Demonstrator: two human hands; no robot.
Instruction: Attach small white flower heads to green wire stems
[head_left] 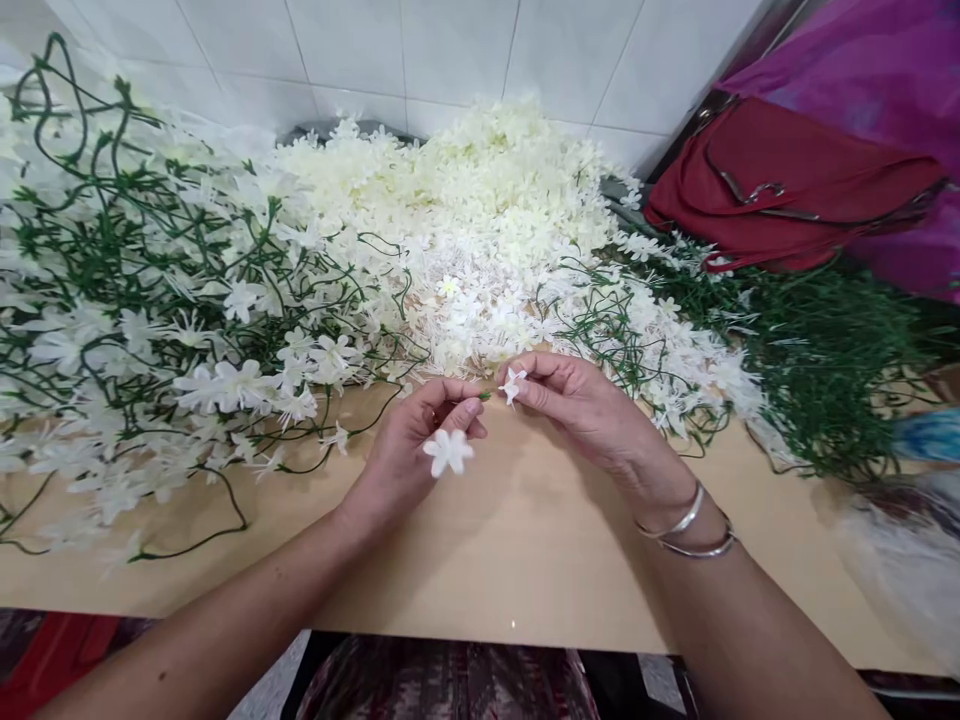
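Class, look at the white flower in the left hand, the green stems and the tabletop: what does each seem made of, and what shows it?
White flower: probably fabric or plastic, matte; petals identical across the heap. Green stems: likely plastic-coated wire, slightly glossy, holding bent loops. Tabletop: pale wood or laminate, smooth, faint grain.

Both bare forearms reached in from the lower edge and converged toward the middle. The left hand (420, 440) was curled with its knuckles up, thumb and forefinger pressed together in a pinch. The right hand (581, 400) sat just beside it, back upward, its fingertips closed in a fine pinch that pointed at the left's.
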